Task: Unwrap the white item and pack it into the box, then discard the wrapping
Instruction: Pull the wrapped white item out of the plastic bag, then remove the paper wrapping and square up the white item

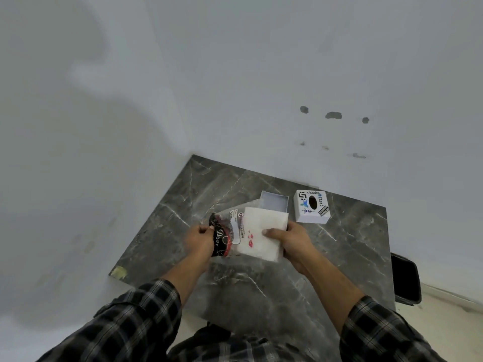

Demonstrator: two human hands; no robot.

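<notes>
A white square item (264,226) with small red marks is held above the table, pinched at its right side by my right hand (292,241). Its left edge sits inside a clear plastic wrapping (230,228) with a black and red printed end and a white label. My left hand (201,241) grips that printed end. Just behind the item stands an open white box (274,201), its front edge hidden by the item. The box lid (312,206), white with stickers and a dark oval hole, lies to the right of the box.
Everything rests on a dark grey marble table (248,283) set into a white wall corner. A black container (406,278) stands on the floor past the table's right edge. A yellowish patch (119,271) marks the table's left corner.
</notes>
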